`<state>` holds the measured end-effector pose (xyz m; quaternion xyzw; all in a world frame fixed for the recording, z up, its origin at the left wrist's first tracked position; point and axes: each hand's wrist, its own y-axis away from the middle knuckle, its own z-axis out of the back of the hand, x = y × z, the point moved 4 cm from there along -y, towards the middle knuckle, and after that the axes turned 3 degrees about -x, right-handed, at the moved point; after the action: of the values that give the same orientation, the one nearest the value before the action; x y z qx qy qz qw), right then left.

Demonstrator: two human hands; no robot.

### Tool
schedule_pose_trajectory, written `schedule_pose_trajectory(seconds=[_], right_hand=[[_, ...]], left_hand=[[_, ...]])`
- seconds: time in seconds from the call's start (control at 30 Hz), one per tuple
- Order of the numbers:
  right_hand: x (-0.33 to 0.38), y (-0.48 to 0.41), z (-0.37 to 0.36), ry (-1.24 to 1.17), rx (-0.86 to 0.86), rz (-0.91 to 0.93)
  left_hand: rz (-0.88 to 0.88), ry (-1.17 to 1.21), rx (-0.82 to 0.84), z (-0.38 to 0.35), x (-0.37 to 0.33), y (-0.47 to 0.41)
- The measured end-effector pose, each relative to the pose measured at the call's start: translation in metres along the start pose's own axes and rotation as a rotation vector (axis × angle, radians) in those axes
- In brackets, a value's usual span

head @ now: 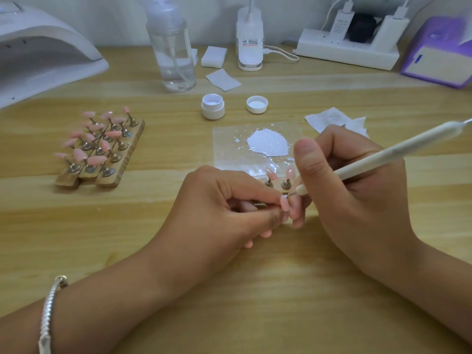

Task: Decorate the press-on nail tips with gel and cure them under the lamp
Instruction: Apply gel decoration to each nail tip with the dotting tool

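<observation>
Wooden desk (255, 290) lay under both my forearms; my left hand (217, 208) curled inward, pinching a pink nail tip (284, 203) at centre; my right hand (357, 200) gripped a white dotting pen (383, 157), its point touching that tip.

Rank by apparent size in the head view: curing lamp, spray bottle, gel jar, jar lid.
1. curing lamp, cut off by the frame
2. spray bottle
3. gel jar
4. jar lid, only slightly smaller than the jar

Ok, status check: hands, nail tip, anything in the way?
Left hand pinching one pink nail tip. Right hand holding dotting pen, point at the tip's end. Gel puddle just behind, lamp far left. Nothing blocking.
</observation>
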<state>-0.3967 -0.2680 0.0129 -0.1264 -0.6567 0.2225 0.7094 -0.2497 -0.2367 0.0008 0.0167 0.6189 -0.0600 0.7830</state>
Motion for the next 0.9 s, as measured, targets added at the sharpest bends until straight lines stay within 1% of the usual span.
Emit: schedule_pose_trajectory(seconds=[0.53,0.9], right_hand=[[-0.0017,0.0001,-0.0001,0.002,0.006,-0.028],[-0.0003,-0.0005,-0.0012,0.024,0.012,-0.01]], left_hand=[[0.004,-0.005,-0.015,-0.0004,0.0008,-0.0009],[-0.022,-0.006,-0.009,-0.0006,0.0018,-0.0014]])
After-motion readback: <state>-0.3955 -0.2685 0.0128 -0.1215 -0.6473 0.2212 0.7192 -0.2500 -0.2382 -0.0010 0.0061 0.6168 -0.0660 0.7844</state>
